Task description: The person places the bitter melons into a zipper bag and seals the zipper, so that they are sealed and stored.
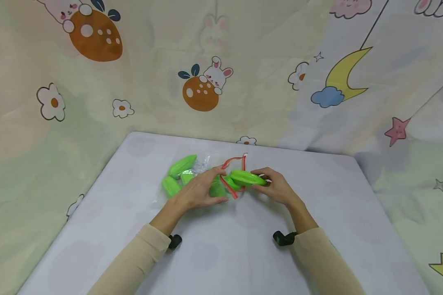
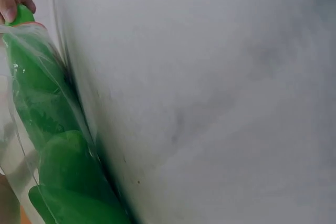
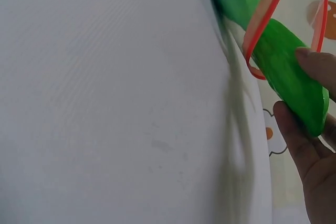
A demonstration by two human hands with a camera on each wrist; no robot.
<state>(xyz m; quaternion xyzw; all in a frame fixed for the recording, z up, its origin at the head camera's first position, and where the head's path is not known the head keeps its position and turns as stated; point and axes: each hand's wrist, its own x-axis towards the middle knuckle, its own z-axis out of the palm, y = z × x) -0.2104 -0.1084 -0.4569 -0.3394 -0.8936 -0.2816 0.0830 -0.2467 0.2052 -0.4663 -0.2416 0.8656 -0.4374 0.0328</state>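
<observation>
A clear plastic bag with a red zip strip (image 1: 227, 188) round its mouth lies on the table, holding several bright green, cucumber-shaped pieces (image 1: 182, 165). My left hand (image 1: 197, 190) grips the bag close to its mouth, thumb on the near side and fingers on the far side. My right hand (image 1: 277, 186) pinches the tip of one green cucumber-shaped piece (image 3: 286, 69) between thumb and fingers. The other end of that piece is at the red-edged mouth. In the left wrist view, more green pieces (image 2: 68, 161) show through the plastic, stacked along its length.
The white-covered table (image 1: 280, 262) ends at the back against a hanging cloth (image 1: 151, 82) printed with cartoon rabbits, flowers and a moon. A small black device (image 1: 284, 238) sits at the right wrist, and another (image 1: 175, 241) at the left.
</observation>
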